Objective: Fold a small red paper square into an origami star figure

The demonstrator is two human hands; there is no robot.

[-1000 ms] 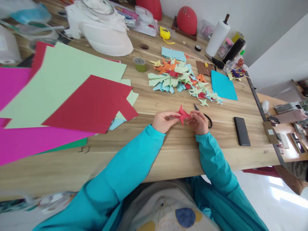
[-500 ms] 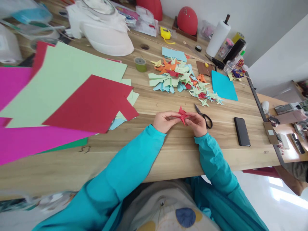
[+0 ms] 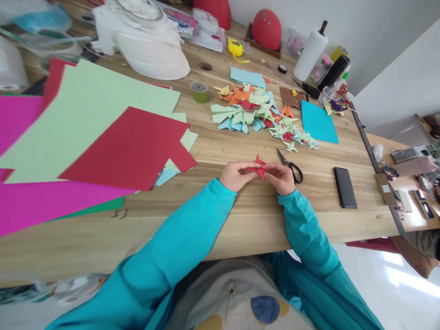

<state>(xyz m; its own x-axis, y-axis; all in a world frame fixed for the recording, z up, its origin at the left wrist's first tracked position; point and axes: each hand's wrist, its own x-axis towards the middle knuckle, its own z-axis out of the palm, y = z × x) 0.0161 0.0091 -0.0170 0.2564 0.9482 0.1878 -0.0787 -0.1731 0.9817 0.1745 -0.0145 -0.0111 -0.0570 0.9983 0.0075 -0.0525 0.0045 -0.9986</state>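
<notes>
A small red folded paper star is held between my two hands, a little above the wooden table. My left hand pinches its left side between thumb and fingers. From the right, my right hand grips the other side the same way, thumb below. Fingers cover parts of the star. Black-handled scissors lie just beyond my right hand, blades pointing away. Farther back is a pile of folded paper pieces in pale green, orange, light blue and red, with smaller stars on its right.
Large red sheets, pale green sheets and magenta sheets overlap at left. Blue paper and a black phone lie at right. A yellow tape measure, white paper roll and red dome stand behind.
My left fingers have shifted slightly over the red star, and its visible points have turned a little. Both hands still hold it in nearly the same place.
</notes>
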